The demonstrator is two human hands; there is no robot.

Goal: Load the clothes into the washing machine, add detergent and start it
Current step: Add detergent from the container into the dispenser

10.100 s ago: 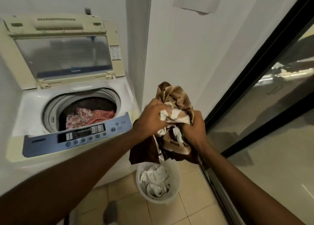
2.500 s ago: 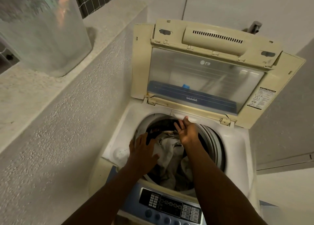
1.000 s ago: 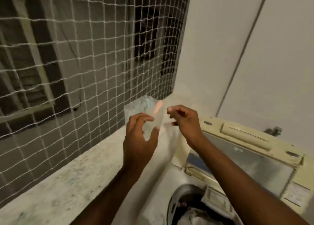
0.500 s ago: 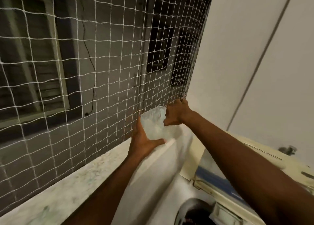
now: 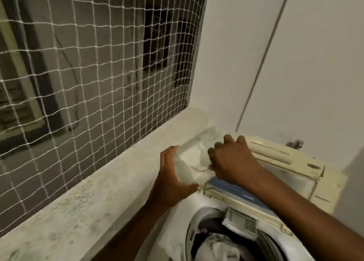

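The left hand (image 5: 173, 180) grips a clear plastic container (image 5: 189, 162) from below and from the side, with the thumb under its base and the fingers up its wall. The container is tilted, its mouth turned toward the right. White powder shows through the wall. It is held at the edge of the speckled ledge (image 5: 78, 201), just above the left back corner of the washer (image 5: 204, 203).

The right hand (image 5: 232, 162) lies over the mouth of the container with its fingers curled down and its knuckles up. The fingertips are hidden, so it cannot be told whether they pinch anything or only rest on the rim.

The washer stands below and to the right, its cream lid (image 5: 275, 156) raised behind the right hand. The drum is open and clothes (image 5: 216, 249), white and dark, lie in it. Both forearms reach across the washer from the lower edge of the view.

A white net (image 5: 98, 63) is stretched over the opening above the ledge. A pale wall (image 5: 315, 63) rises behind the washer, and a tap (image 5: 295, 143) sticks out just above the lid.
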